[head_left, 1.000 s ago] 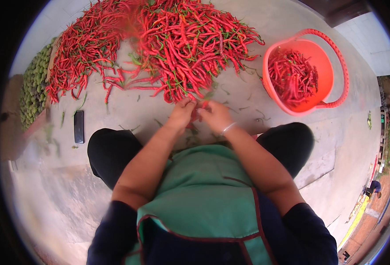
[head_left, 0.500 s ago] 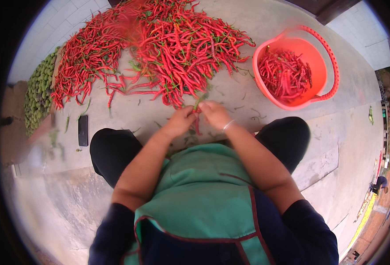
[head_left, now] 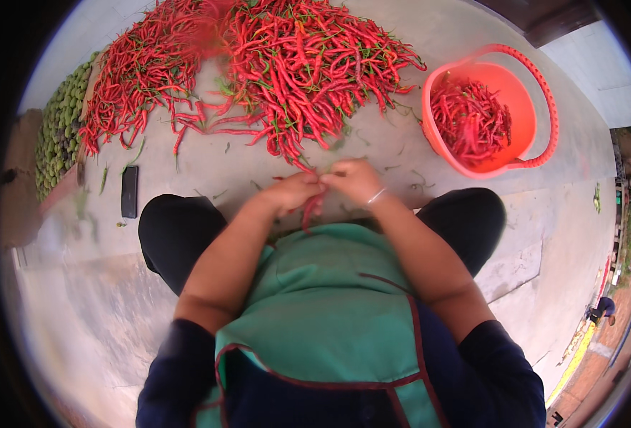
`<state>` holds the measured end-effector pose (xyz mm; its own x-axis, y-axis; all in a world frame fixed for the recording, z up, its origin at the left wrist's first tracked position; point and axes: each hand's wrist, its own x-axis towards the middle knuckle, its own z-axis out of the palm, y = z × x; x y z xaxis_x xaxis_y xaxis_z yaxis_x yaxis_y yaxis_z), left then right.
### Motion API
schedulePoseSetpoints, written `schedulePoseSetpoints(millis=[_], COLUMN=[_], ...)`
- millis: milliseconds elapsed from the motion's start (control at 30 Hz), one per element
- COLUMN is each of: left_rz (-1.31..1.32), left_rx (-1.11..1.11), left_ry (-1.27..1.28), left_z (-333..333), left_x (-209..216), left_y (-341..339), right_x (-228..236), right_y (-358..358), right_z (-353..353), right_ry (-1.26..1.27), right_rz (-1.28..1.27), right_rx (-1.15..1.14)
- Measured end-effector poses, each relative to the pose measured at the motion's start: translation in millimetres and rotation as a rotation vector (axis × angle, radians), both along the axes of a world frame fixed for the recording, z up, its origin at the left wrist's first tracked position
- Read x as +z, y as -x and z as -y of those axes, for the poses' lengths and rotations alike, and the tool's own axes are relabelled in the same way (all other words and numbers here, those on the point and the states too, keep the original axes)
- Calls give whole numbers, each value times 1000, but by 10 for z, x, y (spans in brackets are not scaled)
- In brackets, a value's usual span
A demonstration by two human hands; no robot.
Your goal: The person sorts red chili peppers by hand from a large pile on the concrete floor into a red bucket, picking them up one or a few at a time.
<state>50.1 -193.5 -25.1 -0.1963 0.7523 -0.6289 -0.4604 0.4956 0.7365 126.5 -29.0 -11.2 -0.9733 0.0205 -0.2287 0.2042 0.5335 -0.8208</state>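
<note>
Both forearms come up fr. the lower edge, elbows out, & angle in so the hands meet mid-view, just in front of the apron. L hand [head_left: 295, 194] is turned in, fingers curled, its grip closed on a red chili [head_left: 308, 216] that hangs tip-down below the fingers; a bit blurry there. R hand [head_left: 355, 182], wrist bent, w/ a thin pale bracelet [head_left: 377, 195], has fingers bent & tips pinched tog. right by L fingertips; grip looks closed, can't tell if anything's btwn the tips. Held chili is slim, smooth, a bit curved. Big pile [head_left: 305, 78] of the same sort, glossy, wrinkly-thin, w/ green stems, is spread on the floor [head_left: 208, 171] just beyond the hands; floor is smooth grey, concrete-like, w/ small green scraps [head_left: 420, 181] strewn abt. To the R, a coral plastic basket [head_left: 521, 107], round w/ a bumpy arched handle [head_left: 552, 125], is part-filled w/ more red chilies [head_left: 470, 123]. Far L: heap of rounded, bumpy green produce [head_left: 62, 139]. Nr the L knee, a flat dark phone [head_left: 129, 192]. Apron [head_left: 322, 321] is green cloth w/ maroon piping, over navy sleeves [head_left: 176, 364].
</note>
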Motion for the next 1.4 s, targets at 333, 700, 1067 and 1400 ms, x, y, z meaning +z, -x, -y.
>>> schedulePoseSetpoints(millis=[333, 700, 1067, 1400], left_rz=[-616, -1097, 124, -519], left_rx=[319, -123, 638, 261], left_ry=[427, 414, -63, 150], left_z=[549, 241, 29, 11], left_x=[-873, -748, -116, -128], left_y=[249, 37, 226, 14], right_x=[-837, -1122, -433, -144], right_y=[-25, 260, 360, 197], right_z=[-134, 146, 182, 135], right_ry=[-717, -630, 204, 288], right_rz=[-114, -247, 91, -74], right_rx=[229, 269, -229, -226])
